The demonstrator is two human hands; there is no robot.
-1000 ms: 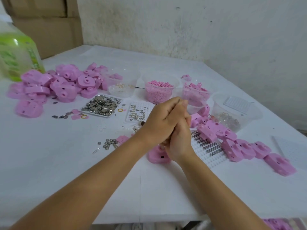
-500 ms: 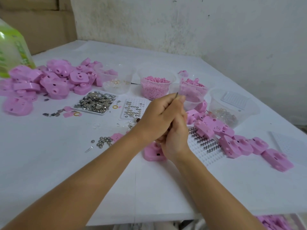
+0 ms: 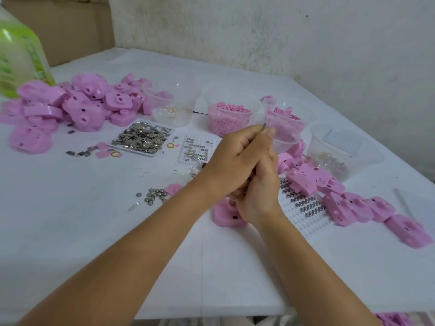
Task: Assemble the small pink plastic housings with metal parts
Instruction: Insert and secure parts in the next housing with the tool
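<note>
My left hand point(image 3: 235, 158) and my right hand point(image 3: 260, 194) are pressed together above the middle of the table, fingers curled. Both grip a thin metal tool point(image 3: 263, 126), whose tip sticks up out of the clasp. What else they hold is hidden. Just under the hands a pink housing point(image 3: 223, 216) lies on the table, partly covered. More pink housings point(image 3: 353, 203) run in a row to the right. A big pile of pink housings point(image 3: 77, 107) is at the far left. A white tray of small metal plates point(image 3: 143, 138) lies left of the hands.
Clear tubs stand behind the hands: one with pink pellets point(image 3: 227, 118), one with rings point(image 3: 173, 109), one with a white grid point(image 3: 341, 147). A white grid board with springs point(image 3: 303, 208), a coin cell tray point(image 3: 197, 149) and loose button cells point(image 3: 155, 196) lie nearby. A green bottle point(image 3: 18, 52) stands far left.
The hands stay clasped in the same place above the pink housing. The view has shifted a little; nothing was picked up or let go.
</note>
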